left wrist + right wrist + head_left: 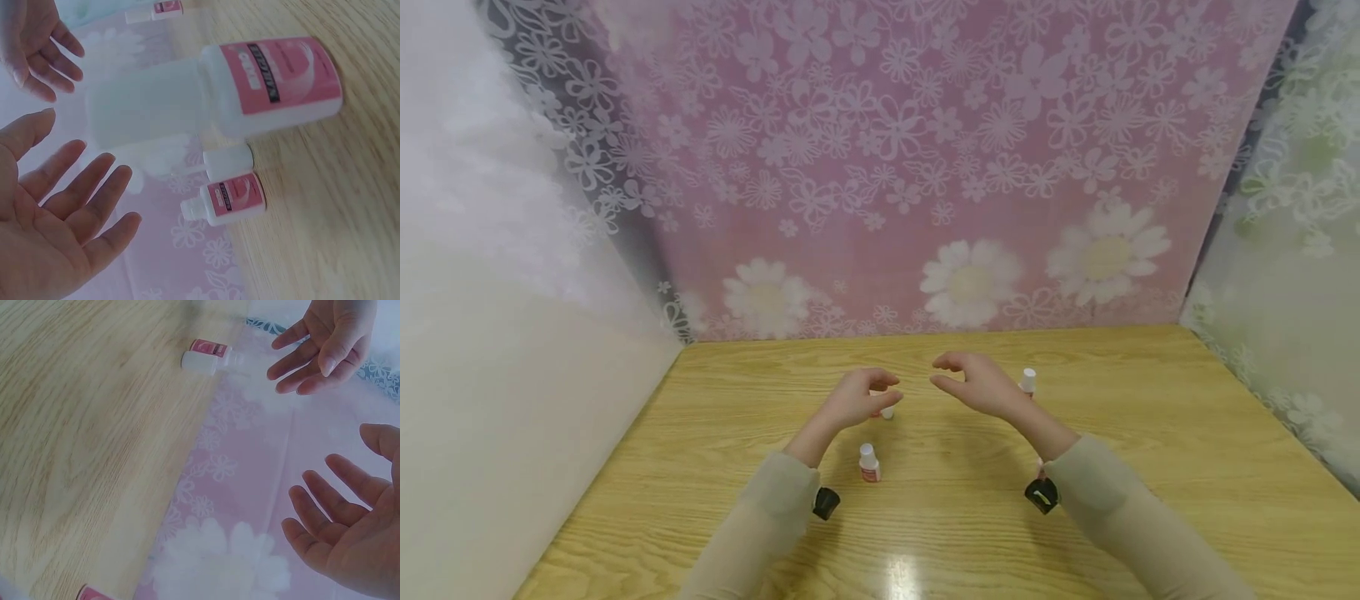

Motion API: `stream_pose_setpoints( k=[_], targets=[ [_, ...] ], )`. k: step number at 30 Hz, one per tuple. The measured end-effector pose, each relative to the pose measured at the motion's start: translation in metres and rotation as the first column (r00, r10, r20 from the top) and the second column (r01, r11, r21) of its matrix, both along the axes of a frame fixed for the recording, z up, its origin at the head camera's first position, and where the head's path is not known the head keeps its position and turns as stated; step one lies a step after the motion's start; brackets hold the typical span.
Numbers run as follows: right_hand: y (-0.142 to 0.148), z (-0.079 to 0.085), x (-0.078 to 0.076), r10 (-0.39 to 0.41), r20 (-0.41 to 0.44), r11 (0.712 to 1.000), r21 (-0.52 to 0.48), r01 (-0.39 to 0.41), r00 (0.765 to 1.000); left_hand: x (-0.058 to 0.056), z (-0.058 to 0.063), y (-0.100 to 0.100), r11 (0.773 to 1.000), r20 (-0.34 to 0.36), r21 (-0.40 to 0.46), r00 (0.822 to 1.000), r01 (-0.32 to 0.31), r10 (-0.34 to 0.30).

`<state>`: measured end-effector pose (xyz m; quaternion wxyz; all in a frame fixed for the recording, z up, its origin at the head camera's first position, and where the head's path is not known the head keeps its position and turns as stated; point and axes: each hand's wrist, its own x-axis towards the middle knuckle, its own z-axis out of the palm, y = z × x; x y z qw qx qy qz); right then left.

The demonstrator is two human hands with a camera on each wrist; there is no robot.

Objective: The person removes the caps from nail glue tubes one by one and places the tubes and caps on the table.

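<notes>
My left hand (854,400) hovers above the table with its fingers spread and loosely bent, holding nothing. Opposite it, my right hand (981,385) is raised the same way, its palm empty in the right wrist view. Behind my left hand, partly hidden in the head view, stands a small white bottle with a pink label (236,199), its narrow neck uncovered. A white cap (229,161) stands upright on the table beside that bottle. Nearer me is a capped bottle (869,463) of the same kind, large in the left wrist view.
Another white-capped bottle (1028,380) stands behind my right wrist, partly covered by it. Close to the right sleeve, a pink-labelled piece (1041,468) shows, mostly hidden. The wood-grain table (955,533) is bordered by a flowered pink sheet (880,167) at the back and pale sheets at both sides.
</notes>
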<state>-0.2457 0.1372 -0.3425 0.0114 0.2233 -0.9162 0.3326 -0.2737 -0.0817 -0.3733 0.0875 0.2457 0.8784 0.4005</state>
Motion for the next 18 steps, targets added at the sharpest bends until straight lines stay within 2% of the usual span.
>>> stream_pose_setpoints(
  k=[8, 18],
  targets=[
    [0.017, 0.0, -0.001, -0.007, -0.018, 1.0, 0.009, 0.007, 1.0, -0.001, 0.003, 0.016, 0.999, -0.024, -0.053, 1.0, 0.001, -0.003],
    [0.038, -0.001, 0.001, -0.042, -0.014, 0.998, 0.035, 0.043, 0.999, -0.001, 0.005, 0.036, 0.998, -0.042, -0.066, 0.999, 0.025, -0.028]
  ],
)
